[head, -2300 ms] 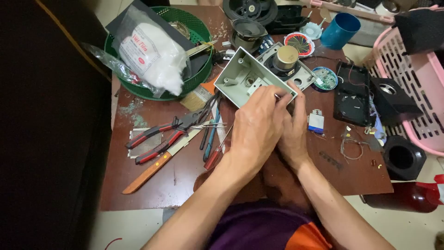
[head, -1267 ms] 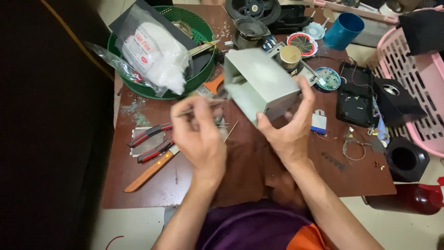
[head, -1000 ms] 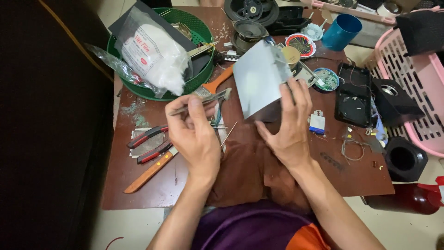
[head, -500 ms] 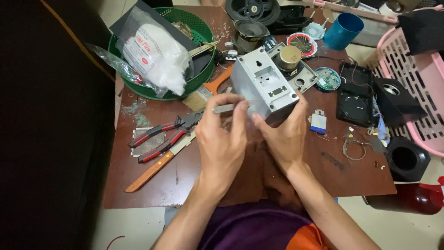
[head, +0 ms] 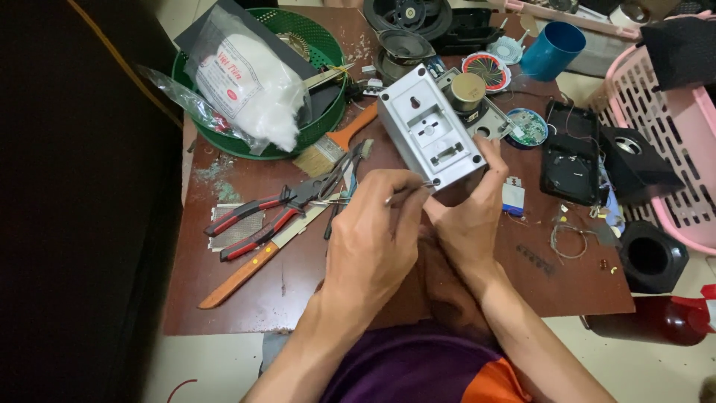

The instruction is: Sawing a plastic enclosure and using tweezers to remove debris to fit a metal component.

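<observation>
Fingers of right hand [head: 466, 224] prop grey box [head: 432, 138]; left hand [head: 369, 239] pinches tool.

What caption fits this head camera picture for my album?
Right hand steadies a grey metal box while left hand pokes a thin tool at its corner.

brown table [head: 246, 287] | pale floor [head: 641, 377] | dark left side

Pink basket [head: 675, 142] cut off at right edge.
</observation>
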